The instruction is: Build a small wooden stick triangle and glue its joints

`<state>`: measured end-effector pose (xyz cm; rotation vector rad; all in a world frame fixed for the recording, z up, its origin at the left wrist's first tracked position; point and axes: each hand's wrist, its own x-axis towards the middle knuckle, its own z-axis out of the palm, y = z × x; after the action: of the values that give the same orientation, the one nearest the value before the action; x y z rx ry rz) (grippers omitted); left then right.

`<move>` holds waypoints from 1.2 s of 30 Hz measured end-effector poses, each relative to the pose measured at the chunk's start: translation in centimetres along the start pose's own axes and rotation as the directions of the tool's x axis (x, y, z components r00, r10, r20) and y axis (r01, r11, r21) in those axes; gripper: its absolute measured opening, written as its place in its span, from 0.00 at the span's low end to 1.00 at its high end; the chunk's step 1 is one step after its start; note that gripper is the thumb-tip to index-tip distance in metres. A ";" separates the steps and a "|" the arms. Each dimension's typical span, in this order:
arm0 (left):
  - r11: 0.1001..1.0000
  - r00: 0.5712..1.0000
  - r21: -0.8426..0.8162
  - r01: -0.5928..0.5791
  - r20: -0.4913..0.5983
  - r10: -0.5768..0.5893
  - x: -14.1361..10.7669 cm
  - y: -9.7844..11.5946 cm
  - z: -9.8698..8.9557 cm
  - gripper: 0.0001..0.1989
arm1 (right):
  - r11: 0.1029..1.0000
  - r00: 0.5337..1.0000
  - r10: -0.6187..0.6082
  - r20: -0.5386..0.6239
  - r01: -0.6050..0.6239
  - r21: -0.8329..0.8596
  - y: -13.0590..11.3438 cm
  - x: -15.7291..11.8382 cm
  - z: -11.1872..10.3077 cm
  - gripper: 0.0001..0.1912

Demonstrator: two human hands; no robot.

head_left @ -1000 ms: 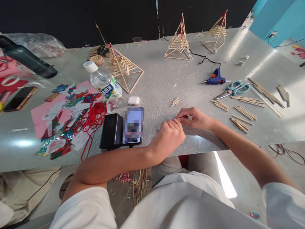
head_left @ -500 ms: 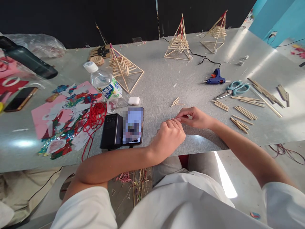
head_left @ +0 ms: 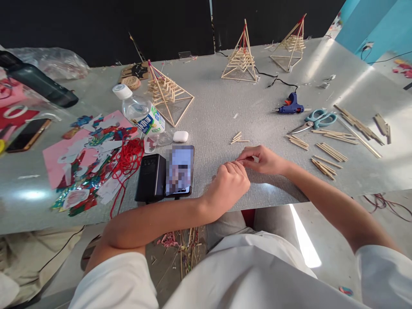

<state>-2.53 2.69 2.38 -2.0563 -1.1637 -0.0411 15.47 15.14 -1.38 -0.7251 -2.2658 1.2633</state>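
My left hand (head_left: 229,185) is curled over the table near its front edge, its fingertips turned down and hidden. My right hand (head_left: 262,160) meets it from the right, thumb and index finger pinched together. Whatever lies between the fingers is hidden or too small to make out. Just beyond the hands is a small group of short sticks (head_left: 237,137). Bundles of longer sticks (head_left: 331,152) lie to the right, beside blue-handled scissors (head_left: 324,119) and a blue glue gun (head_left: 291,105).
Three stick pyramids (head_left: 240,64) stand toward the back. Left of my hands are a phone (head_left: 186,171), a black power bank (head_left: 150,178), a white case (head_left: 180,136), a plastic bottle (head_left: 143,113), red yarn (head_left: 130,154) and colourful scraps (head_left: 83,171).
The picture on the phone screen differs. Both hands stay almost in the same place.
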 end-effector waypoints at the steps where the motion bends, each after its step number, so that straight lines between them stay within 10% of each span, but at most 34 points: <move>1: 1.000 1.000 0.004 -0.001 -0.003 0.001 0.0 0.0 0.1 0.10 | 1.000 1.000 -0.007 0.001 0.007 -0.006 0.0 0.0 0.0 0.14; 22: 0.975 0.985 -0.154 -0.161 -0.082 0.150 -1.2 0.4 -2.2 0.08 | 0.988 0.989 -0.135 -0.067 0.129 -0.087 0.5 0.1 0.4 0.13; 36: 0.748 0.855 -0.427 -0.508 -0.354 0.378 -3.0 3.3 -1.8 0.09 | 0.921 0.934 -0.321 -0.157 0.269 -0.282 2.0 -0.2 0.8 0.10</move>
<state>-1.22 -1.65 0.57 -2.6620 -0.4995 -0.3996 15.58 15.37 -3.50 -0.5385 -2.2865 0.7306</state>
